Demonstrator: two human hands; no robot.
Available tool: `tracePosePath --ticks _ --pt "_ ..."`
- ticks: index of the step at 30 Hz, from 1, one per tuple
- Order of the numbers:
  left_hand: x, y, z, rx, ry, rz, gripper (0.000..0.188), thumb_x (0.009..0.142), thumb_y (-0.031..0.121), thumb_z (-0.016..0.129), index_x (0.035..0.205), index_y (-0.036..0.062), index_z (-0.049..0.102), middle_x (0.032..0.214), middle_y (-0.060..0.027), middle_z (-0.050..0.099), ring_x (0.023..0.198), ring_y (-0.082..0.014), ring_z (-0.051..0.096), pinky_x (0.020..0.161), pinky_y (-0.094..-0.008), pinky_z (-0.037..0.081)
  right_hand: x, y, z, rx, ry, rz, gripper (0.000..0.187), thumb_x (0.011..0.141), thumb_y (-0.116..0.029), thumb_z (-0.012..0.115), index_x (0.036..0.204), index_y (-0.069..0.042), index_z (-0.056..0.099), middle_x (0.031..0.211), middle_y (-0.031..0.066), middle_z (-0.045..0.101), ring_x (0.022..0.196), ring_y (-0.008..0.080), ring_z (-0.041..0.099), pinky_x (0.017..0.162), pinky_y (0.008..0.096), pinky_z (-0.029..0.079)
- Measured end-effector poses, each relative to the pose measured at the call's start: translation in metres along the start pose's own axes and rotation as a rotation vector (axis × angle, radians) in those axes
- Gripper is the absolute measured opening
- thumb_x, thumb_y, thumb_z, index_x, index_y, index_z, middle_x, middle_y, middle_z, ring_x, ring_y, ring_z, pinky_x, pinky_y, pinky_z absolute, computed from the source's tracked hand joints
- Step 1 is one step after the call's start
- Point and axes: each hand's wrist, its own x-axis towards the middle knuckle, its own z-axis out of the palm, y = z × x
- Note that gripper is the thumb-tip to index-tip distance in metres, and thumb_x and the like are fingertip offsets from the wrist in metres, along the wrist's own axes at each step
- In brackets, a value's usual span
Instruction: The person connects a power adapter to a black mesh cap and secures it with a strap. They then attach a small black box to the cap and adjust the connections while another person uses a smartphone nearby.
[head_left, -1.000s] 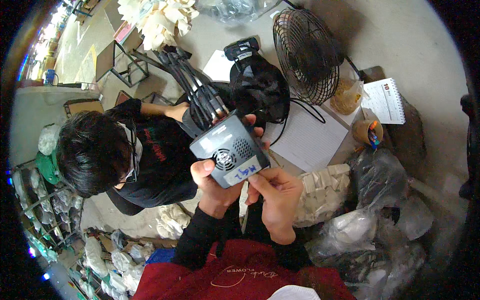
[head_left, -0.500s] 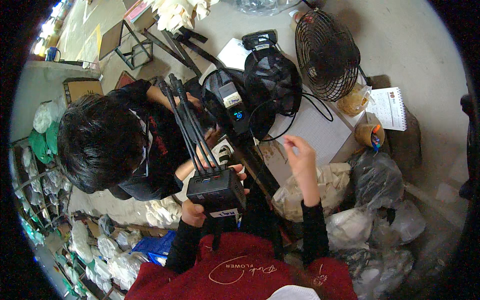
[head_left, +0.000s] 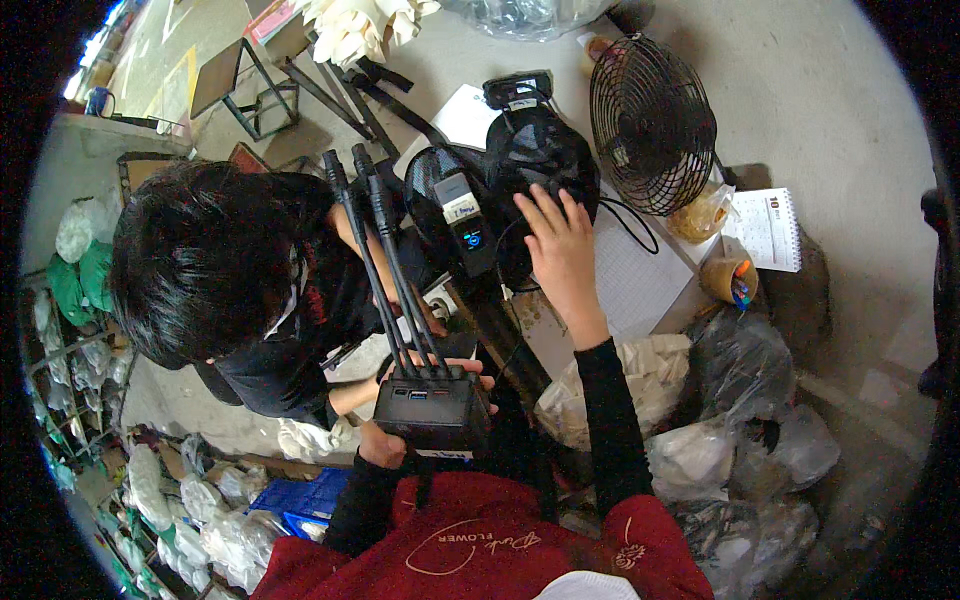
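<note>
Black box with cables at its far side sits near the person's body, gripped in the left hand. Farther off, to its right, the right hand is open, fingers loosely spread at a black mesh cap, though whether they touch is hard to tell. Right of the cap stands a fan.

Wall-style spiral calendar has a large printed number, small print beside it and a grid of dates; red shirt carries pale script plus block capitals, upside down in view. Black box has a white label with blue handwriting, mostly cut off by the angle. Pale sticker on the dark handset is handwritten, too small to read, above a lit blue screen symbol.
</note>
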Motion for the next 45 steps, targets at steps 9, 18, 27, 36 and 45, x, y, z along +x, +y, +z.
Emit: tracePosePath --ticks 9,18,27,36,45 --pt "0.01 -0.004 -0.011 0.0 -0.046 0.032 0.099 0.06 0.03 0.09 0.143 0.0138 0.039 0.147 -0.0261 0.038 0.135 -0.0448 0.041 0.104 -0.0645 0.041 -0.055 0.023 -0.03 0.368 -0.235 0.194 0.021 0.088 -0.011 0.063 0.107 -0.004 0.068 0.104 0.0121 0.065 0.103 0.0326 0.059 0.088 0.0396 0.049" --pt "0.024 -0.01 -0.01 -0.048 -0.022 0.044 0.096 0.057 0.024 0.09 0.139 0.0113 0.042 0.146 -0.0273 0.039 0.135 -0.0458 0.04 0.106 -0.063 0.04 -0.096 0.092 -0.039 0.072 -0.245 0.32 0.03 0.088 0.001 0.049 0.111 -0.001 0.067 0.111 0.0156 0.068 0.106 0.0355 0.06 0.091 0.0395 0.048" --pt "0.035 -0.021 0.0 -0.071 -0.014 0.083 0.097 0.057 0.02 0.087 0.139 0.0055 0.038 0.144 -0.0284 0.04 0.134 -0.045 0.043 0.106 -0.0656 0.039 -0.088 0.079 -0.074 0.355 0.223 0.485 0.015 0.089 0.004 0.06 0.098 0.0 0.072 0.094 0.0108 0.071 0.081 0.0196 0.066 0.076 0.0288 0.05" --pt "0.06 -0.014 0.003 0.33 0.002 0.104 0.096 0.052 0.016 0.079 0.139 0.0031 0.042 0.141 -0.0263 0.047 0.133 -0.0428 0.046 0.112 -0.0527 0.037 -0.078 0.021 -0.204 0.751 0.604 0.554 0.019 0.089 0.0 0.056 0.107 -0.001 0.063 0.079 0.0052 0.052 0.069 0.0125 0.044 0.06 0.0249 0.037" --pt "0.058 0.003 0.004 0.746 -0.152 0.031 0.089 0.056 0.013 0.08 0.136 -0.0006 0.044 0.141 -0.0256 0.049 0.136 -0.0366 0.045 0.115 -0.0468 0.033 -0.034 -0.04 -0.212 0.466 -0.225 0.209 0.062 0.072 0.007 0.058 0.134 -0.002 0.057 0.12 0.0158 0.056 0.099 0.025 0.053 0.082 0.0318 0.045"
